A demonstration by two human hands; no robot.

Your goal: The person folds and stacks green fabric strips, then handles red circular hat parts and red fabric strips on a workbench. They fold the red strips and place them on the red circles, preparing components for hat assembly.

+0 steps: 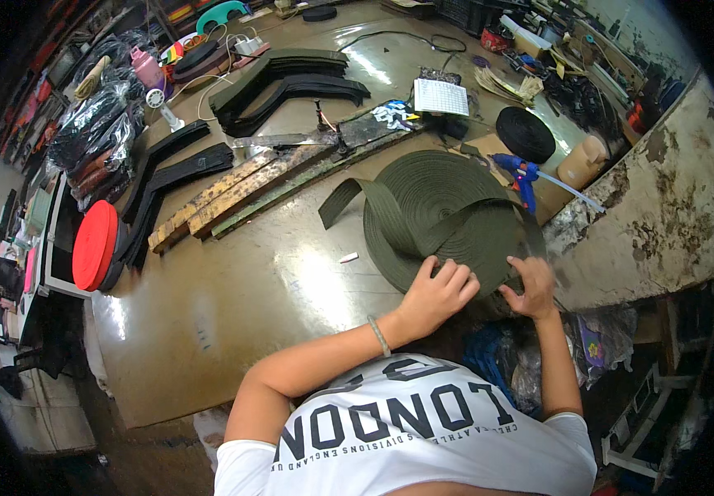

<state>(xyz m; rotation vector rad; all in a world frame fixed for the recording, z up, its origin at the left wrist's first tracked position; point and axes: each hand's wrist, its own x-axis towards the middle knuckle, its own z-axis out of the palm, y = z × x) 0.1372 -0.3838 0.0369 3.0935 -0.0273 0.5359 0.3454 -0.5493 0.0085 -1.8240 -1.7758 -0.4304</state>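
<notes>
A big coil of olive-green webbing [398, 178] lies flat at the near edge of the table, with a loose length looped over its top and a free end sticking out to the left. My left hand [439, 296] is closed at the coil's near rim, its fingers curled against the webbing. Just to the right, my right hand [532, 288] reaches the near right rim. Its thumb and forefinger are spread apart, and its other fingers are partly hidden. A small white piece [348, 258], perhaps chalk, lies left of the coil.
Behind the coil runs a long worn metal-and-wood bar [249, 188]. A blue glue gun [518, 174] and a black webbing roll [525, 134] sit to the right. Bent stacks of dark strips [278, 83] and a red roll [95, 245] are farther left. A stained wall [646, 211] borders the right side.
</notes>
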